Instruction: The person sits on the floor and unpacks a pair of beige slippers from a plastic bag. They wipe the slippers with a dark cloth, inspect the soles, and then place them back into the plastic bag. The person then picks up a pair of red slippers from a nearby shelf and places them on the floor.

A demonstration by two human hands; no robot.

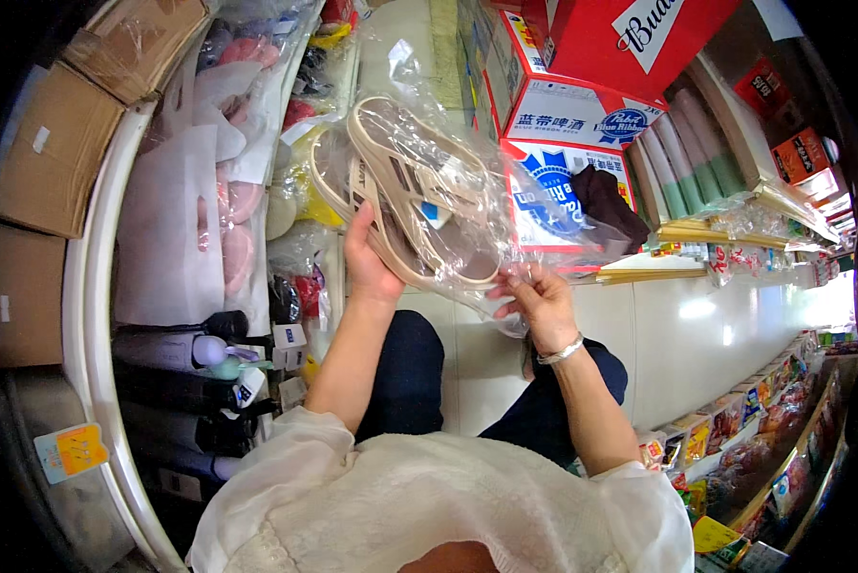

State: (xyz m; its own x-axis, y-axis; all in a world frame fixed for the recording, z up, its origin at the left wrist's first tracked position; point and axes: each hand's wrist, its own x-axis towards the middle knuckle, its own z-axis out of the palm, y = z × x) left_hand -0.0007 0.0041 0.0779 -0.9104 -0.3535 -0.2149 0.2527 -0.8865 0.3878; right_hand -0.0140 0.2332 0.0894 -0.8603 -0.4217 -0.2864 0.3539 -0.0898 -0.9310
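Observation:
A pair of beige slide sandals (418,190) lies inside a clear plastic bag (504,179), held up before me above the floor. My left hand (372,258) grips the pair from below at the left, its thumb on the side of the nearer sole. At the lower right, my right hand (536,297) pinches the edge of the bag between thumb and fingers, close to the sandal end. A small blue and white tag sits on the upper sandal. The left palm is partly hidden by the sandals.
Shelves at the left hold bagged pink slippers (239,261), boxed umbrellas or similar long items, and cardboard boxes (56,150). Beer cartons (565,114) stand ahead to the right, with a dark cloth (608,204) by them. Packaged snacks (730,430) line a shelf at the lower right.

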